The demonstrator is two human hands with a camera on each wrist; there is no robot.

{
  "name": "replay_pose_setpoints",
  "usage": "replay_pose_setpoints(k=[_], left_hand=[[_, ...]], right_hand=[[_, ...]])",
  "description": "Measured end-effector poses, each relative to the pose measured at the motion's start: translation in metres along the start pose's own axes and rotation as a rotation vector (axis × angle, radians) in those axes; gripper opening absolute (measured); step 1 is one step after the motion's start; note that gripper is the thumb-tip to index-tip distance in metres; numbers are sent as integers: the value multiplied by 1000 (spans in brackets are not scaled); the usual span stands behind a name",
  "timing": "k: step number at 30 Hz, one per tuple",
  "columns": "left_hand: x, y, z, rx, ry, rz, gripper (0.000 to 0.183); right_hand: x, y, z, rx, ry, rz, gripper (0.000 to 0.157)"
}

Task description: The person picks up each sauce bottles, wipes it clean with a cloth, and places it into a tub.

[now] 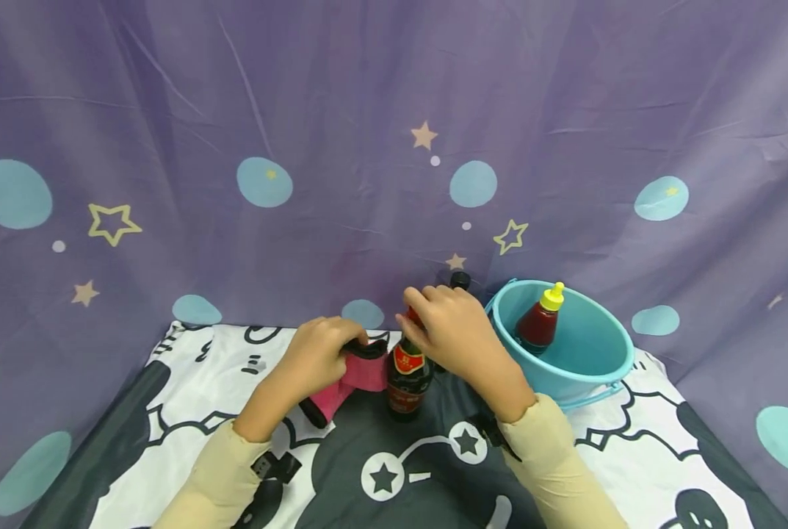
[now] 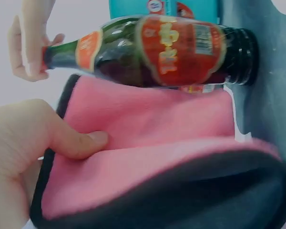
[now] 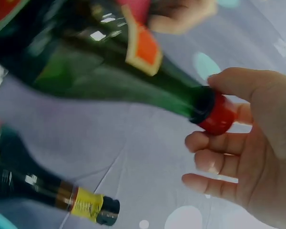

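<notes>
Left of the red-capped green glass bottle [image 1: 407, 382], I see the left hand [image 1: 317, 353] pinching a pink cloth [image 1: 367, 373] with black edging, its thumb on the pink face. The cloth's edge comes right up beside the bottle's glass; I cannot tell from my 3 feeds whether they touch. A slack fold sags open near the bottle, so I judge that it could snag the base or tug loose, since the pinch takes only 1 end.

The bottle itself looks upright on the patterned sheet [image 1: 341, 455], though I can't confirm that its base bears fully. At its top, the right hand [image 1: 453, 330] pinches the red cap [image 3: 219, 114] between thumb and fingertips, at least 2 fingers standing loosely off it. With the hold so high and small, I'd worry about a sideways push making the bottle swing or tip, or the smooth cap slipping; soft bedding underneath would steady it poorly.

Behind the bottle and to its right stands a black-capped bottle [image 3: 26, 174] with a yellow neck band, near enough to be knocked by a careless right wrist. Farther right of the landmark bottle, a turquoise bucket [image 1: 592, 338] holds a yellow-nozzled squeeze bottle [image 1: 539, 323], leaning; a bumped rim could topple it.
</notes>
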State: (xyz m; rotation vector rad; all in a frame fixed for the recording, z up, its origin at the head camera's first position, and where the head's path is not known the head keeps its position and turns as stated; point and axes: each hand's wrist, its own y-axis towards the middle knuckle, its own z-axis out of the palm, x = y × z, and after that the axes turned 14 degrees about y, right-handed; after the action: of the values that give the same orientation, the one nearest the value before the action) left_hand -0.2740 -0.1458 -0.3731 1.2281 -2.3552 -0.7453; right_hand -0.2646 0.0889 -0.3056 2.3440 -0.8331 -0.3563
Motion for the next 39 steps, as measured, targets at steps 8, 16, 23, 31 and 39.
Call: replay_pose_setpoints(k=[8, 16, 23, 31, 39], left_hand=[[10, -2, -4, -96, -19, -180, 38], [15, 4, -6, -149, -49, -226, 32], [15, 4, -3, -130, -60, -225, 33], [14, 4, 5, -137, -57, -207, 33], [14, 6, 5, -136, -55, -187, 32]], right_hand=[[-10, 5, -5, 169, 12, -136, 22], [-24, 12, -10, 284, 57, -232, 22], [-27, 15, -35, 135, -58, -383, 26], [-40, 38, -102, -32, -64, -362, 23], [-50, 53, -166, -127, -111, -306, 26]])
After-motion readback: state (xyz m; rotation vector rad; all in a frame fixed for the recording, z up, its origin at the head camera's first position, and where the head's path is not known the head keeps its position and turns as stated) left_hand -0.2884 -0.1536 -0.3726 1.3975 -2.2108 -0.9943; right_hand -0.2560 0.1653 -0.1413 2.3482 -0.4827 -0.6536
